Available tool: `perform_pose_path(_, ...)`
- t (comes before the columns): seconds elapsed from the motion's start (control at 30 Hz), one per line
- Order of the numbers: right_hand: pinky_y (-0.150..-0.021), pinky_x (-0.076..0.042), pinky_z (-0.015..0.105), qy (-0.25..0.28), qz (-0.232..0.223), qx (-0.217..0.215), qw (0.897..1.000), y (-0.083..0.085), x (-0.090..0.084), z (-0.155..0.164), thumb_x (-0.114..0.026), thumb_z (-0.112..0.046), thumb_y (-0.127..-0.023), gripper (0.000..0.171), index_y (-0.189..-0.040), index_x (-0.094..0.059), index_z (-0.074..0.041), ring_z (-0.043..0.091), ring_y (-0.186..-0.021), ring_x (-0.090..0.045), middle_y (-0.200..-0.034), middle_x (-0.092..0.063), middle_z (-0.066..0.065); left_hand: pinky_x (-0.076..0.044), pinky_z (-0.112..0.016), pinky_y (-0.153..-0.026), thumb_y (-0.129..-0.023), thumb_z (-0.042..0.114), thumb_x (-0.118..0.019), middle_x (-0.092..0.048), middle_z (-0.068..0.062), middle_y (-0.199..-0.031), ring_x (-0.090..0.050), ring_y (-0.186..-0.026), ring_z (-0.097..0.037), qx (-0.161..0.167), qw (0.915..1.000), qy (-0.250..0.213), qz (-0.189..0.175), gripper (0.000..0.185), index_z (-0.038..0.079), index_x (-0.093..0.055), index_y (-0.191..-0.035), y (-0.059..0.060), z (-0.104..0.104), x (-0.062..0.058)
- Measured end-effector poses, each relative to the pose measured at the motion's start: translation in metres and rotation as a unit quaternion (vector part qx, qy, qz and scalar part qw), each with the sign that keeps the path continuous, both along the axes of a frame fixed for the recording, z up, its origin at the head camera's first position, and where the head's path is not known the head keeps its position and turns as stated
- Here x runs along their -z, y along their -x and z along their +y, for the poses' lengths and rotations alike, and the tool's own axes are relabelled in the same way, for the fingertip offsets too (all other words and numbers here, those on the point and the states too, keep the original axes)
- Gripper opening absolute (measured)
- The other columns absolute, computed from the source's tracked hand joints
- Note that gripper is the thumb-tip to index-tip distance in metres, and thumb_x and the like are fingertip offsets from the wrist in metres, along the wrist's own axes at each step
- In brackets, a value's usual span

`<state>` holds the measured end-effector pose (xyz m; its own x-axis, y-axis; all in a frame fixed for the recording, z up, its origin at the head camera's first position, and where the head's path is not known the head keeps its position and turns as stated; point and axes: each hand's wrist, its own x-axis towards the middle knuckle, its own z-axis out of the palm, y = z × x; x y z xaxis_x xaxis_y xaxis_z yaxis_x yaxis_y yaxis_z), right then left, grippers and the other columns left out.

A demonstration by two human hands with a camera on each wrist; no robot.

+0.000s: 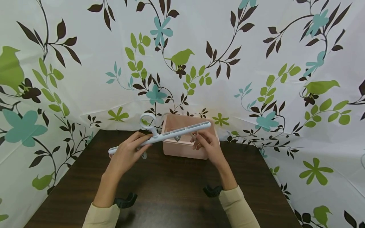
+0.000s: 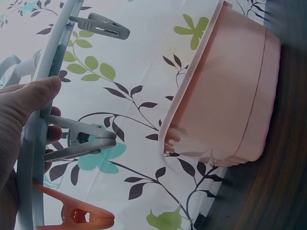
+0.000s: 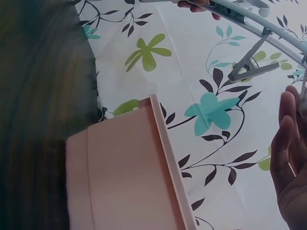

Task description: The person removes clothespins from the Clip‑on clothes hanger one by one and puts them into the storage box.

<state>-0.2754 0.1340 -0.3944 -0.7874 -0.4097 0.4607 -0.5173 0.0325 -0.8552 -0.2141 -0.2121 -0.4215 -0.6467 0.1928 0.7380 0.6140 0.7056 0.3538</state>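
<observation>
My left hand (image 1: 125, 155) grips a pale blue clip hanger (image 1: 183, 130) by its bar, which tilts up to the right. A ring-shaped hook (image 1: 140, 119) stands up from the bar. In the left wrist view, grey clothespins (image 2: 103, 28) and an orange clothespin (image 2: 103, 219) hang from the bar (image 2: 29, 163). My right hand (image 1: 211, 147) is under the bar's right end, its fingertips pinching a greyish clothespin (image 1: 194, 136), partly hidden by the fingers. Another grey clothespin (image 3: 254, 73) hangs between the hands in the right wrist view.
A pink plastic bin (image 1: 182, 149) stands behind the hanger at the far edge of the dark wooden table (image 1: 168, 190). A white curtain (image 1: 199, 19) with leaves, flowers and birds surrounds the table. Dark mounts (image 1: 126, 201) sit at both wrists.
</observation>
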Motion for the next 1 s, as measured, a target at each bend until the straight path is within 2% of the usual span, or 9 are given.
perform_pose_path(0.17,-0.068,-0.059,0.028,0.039,-0.031,-0.016,0.999,0.0025,0.0052,0.0,-0.049,-0.018,-0.116,0.029,-0.127,-0.063,0.006,0.011,-0.073,-0.065,-0.093,-0.068,0.002,-0.049,-0.03,-0.063,-0.091,0.012,-0.086,-0.068,-0.004,-0.111,-0.062,-0.079,-0.019,0.001,1.0,0.006,0.007,0.043,0.013,-0.077,-0.134,-0.0004,0.0006,0.0006)
perform_pose_path(0.37,-0.06,-0.046,0.027,0.053,-0.041,-0.016,0.998,0.0065,0.0058,-0.0011,-0.048,-0.028,-0.117,0.027,-0.115,-0.064,-0.006,0.015,-0.067,-0.048,-0.081,-0.05,0.005,-0.049,-0.031,-0.063,-0.09,0.011,-0.088,-0.069,-0.005,-0.11,-0.061,-0.079,-0.016,0.001,0.9998,0.01,0.017,0.045,0.012,-0.077,-0.134,-0.0007,0.0007,0.0003)
perform_pose_path(0.53,-0.057,-0.035,0.031,0.064,-0.044,-0.026,0.997,0.0074,0.0055,-0.0022,-0.047,-0.023,-0.118,0.026,-0.104,-0.062,-0.006,0.017,-0.062,-0.039,-0.073,-0.04,0.003,-0.049,-0.032,-0.064,-0.089,0.01,-0.088,-0.068,-0.004,-0.111,-0.061,-0.08,-0.014,0.006,0.9997,0.01,0.021,0.048,0.012,-0.076,-0.136,0.0003,0.0001,0.0003)
perform_pose_path(0.63,-0.057,-0.03,0.033,0.076,-0.06,-0.032,0.995,0.0063,0.005,-0.0033,-0.048,-0.026,-0.117,0.028,-0.102,-0.066,-0.009,0.015,-0.061,-0.036,-0.071,-0.037,0.001,-0.05,-0.031,-0.064,-0.089,0.01,-0.087,-0.068,-0.005,-0.111,-0.062,-0.08,-0.016,0.008,0.9997,0.01,0.019,0.048,0.012,-0.076,-0.136,0.0008,-0.0003,0.0014)
perform_pose_path(0.77,-0.055,-0.026,0.033,0.078,-0.072,-0.028,0.994,0.0048,0.0037,-0.0047,-0.049,-0.033,-0.117,0.032,-0.109,-0.073,-0.014,0.014,-0.059,-0.031,-0.069,-0.035,-0.002,-0.049,-0.031,-0.064,-0.089,0.009,-0.087,-0.068,-0.005,-0.111,-0.062,-0.08,-0.018,0.012,0.9997,0.009,0.021,0.049,0.012,-0.076,-0.137,0.0015,-0.0006,0.0027)
perform_pose_path(1.0,-0.057,-0.02,0.039,0.079,-0.075,-0.031,0.994,0.0034,0.001,-0.0048,-0.048,-0.032,-0.117,0.033,-0.104,-0.074,-0.015,0.012,-0.056,-0.029,-0.065,-0.033,-0.003,-0.05,-0.032,-0.064,-0.088,0.01,-0.088,-0.069,-0.003,-0.11,-0.059,-0.081,-0.011,0.007,0.9992,0.017,0.036,0.055,0.018,-0.074,-0.14,0.0019,-0.0002,0.0016)
